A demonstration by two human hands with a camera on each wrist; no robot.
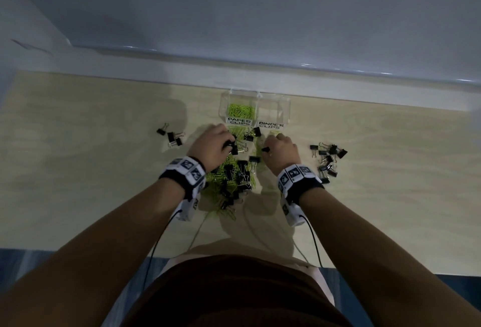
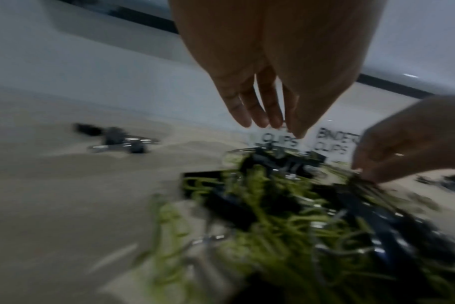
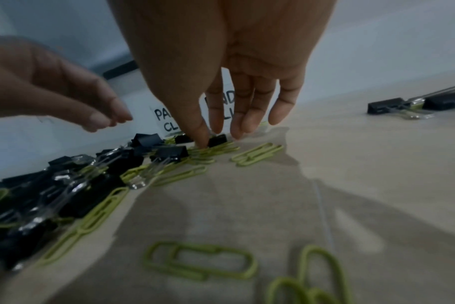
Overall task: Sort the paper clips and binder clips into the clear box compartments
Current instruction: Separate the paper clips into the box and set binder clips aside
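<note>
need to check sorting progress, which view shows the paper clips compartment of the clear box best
The head view: it looks down into the paper clips compartment, showing green clips inside and its full label. The left wrist view shows only a blurred part of the label; the right wrist view shows a label fragment behind the right hand.

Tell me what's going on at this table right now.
A person is sorting a mixed pile of green paper clips and black binder clips. The clear box sits at the far edge: its paper clips compartment holds green clips, its binder clips compartment looks empty. The left hand reaches into the pile; the right hand picks at green clips. Small groups of binder clips lie left and right.
</note>
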